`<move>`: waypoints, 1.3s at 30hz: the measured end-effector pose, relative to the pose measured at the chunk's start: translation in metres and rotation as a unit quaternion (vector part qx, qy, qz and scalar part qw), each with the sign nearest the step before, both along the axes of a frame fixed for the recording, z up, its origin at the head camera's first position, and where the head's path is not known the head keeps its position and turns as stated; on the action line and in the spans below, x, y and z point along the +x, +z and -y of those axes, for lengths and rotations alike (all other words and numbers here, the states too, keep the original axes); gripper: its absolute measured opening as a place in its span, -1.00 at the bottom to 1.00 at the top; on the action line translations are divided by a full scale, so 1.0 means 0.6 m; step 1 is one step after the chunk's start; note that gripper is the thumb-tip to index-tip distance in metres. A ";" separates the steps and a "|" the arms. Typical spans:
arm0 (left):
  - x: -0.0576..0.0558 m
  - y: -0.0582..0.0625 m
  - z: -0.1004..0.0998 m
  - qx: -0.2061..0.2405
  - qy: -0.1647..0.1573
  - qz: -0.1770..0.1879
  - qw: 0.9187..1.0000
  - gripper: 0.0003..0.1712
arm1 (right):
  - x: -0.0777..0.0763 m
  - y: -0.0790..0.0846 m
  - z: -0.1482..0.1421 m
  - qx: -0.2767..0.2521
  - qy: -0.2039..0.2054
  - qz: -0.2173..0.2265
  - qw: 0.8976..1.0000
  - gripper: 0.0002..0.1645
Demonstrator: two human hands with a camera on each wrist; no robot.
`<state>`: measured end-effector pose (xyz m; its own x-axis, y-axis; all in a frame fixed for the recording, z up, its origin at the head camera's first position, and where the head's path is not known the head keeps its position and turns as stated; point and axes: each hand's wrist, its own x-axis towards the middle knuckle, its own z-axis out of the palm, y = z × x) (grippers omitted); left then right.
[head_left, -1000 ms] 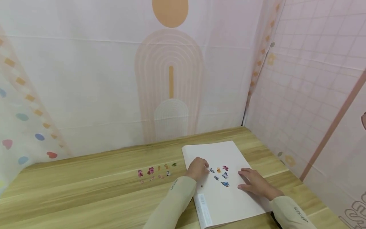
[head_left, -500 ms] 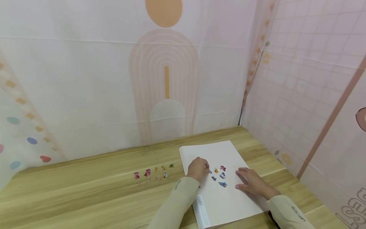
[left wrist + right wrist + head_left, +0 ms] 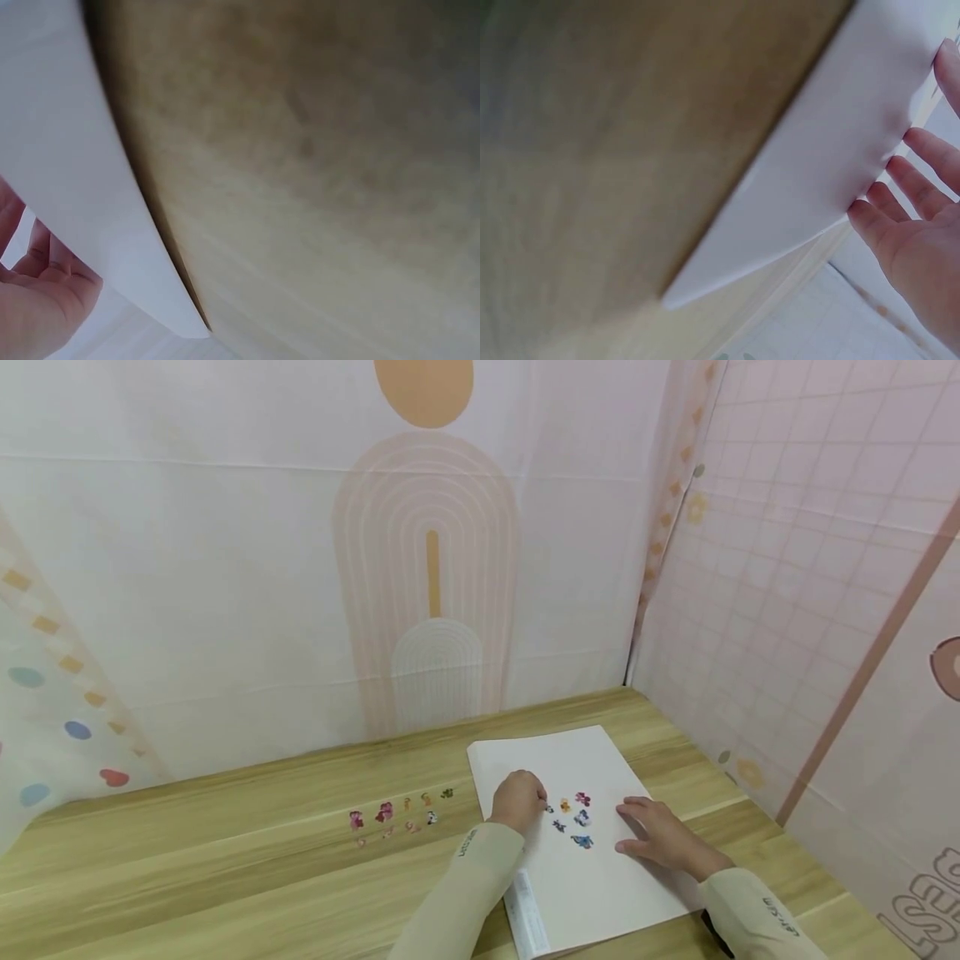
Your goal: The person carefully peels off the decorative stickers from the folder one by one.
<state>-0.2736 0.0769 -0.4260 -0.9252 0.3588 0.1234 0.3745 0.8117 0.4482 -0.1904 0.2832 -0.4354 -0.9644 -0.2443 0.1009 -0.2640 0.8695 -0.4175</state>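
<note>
A white pad (image 3: 592, 893) with a pale printed strip lies on the wooden table. Small colourful cartoon stickers sit on its middle, among them a blue one (image 3: 582, 842), an orange one (image 3: 565, 805) and a dark pink one (image 3: 582, 798). My left hand (image 3: 517, 802) reaches over the pad's left side, fingers curled, fingertips pinching at a small dark blue sticker (image 3: 550, 809). On the pad's right side my right hand (image 3: 660, 835) rests with fingers spread. The right wrist view shows its fingertips (image 3: 862, 210) down on the white surface; the left wrist view shows curled left fingers (image 3: 56, 270).
Left of the pad, two rows of small stickers (image 3: 384, 811) in pink, orange, green and white lie on the wooden table (image 3: 225, 860). A printed cloth backdrop (image 3: 225, 568) rises behind the table, with a second cloth (image 3: 757, 610) along the right.
My left fingertips have come in slightly rightward over the pad, up to the small dark blue sticker. The right hand stays in place on the pad. The head view has shifted a little.
</note>
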 end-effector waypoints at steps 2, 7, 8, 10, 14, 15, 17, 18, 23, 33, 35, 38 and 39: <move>0.001 0.001 0.000 0.004 0.000 0.002 1.000 -0.94 | 0.001 0.000 0.000 -0.002 -0.001 0.004 1.000 -0.37; 0.001 0.001 0.000 0.014 -0.006 0.000 1.000 -0.93 | 0.001 0.000 0.001 -0.004 -0.007 0.016 1.000 -0.36; 0.002 0.001 0.000 0.016 -0.007 0.002 1.000 -0.93 | 0.001 0.000 0.001 -0.006 -0.007 0.018 1.000 -0.36; 0.002 0.002 0.000 0.020 -0.010 0.010 1.000 -0.94 | 0.001 0.000 0.000 -0.009 -0.001 0.018 1.000 -0.35; 0.001 0.004 0.000 0.020 -0.008 0.025 0.999 -0.97 | 0.000 -0.001 -0.002 -0.020 0.027 0.010 0.999 -0.35; 0.001 0.004 0.000 0.017 -0.007 0.027 0.999 -0.97 | 0.001 -0.001 -0.002 -0.024 0.035 0.008 0.999 -0.36; 0.001 0.004 0.000 0.012 -0.008 0.028 1.000 -0.95 | 0.002 -0.002 -0.002 -0.028 0.049 0.005 0.998 -0.38; 0.001 0.004 -0.001 0.009 -0.010 0.027 1.000 -0.95 | 0.003 -0.002 -0.001 -0.032 0.052 0.008 0.998 -0.40; 0.000 0.003 -0.002 0.004 -0.016 0.019 1.000 -0.96 | 0.006 -0.002 0.007 -0.026 0.054 0.023 0.998 -0.47; -0.004 0.002 -0.004 0.000 -0.023 0.012 1.000 -0.96 | 0.003 -0.005 0.006 -0.020 0.053 0.021 0.998 -0.48; -0.003 0.001 -0.004 -0.001 -0.026 0.011 1.000 -0.96 | 0.003 -0.005 0.006 -0.022 0.051 0.024 0.998 -0.47; -0.003 0.000 -0.003 0.001 -0.031 0.007 0.999 -0.95 | 0.003 -0.006 0.006 -0.025 0.054 0.022 0.998 -0.47; -0.003 -0.001 -0.002 0.002 -0.031 0.008 0.999 -0.94 | 0.003 -0.006 0.006 -0.028 0.055 0.021 0.998 -0.47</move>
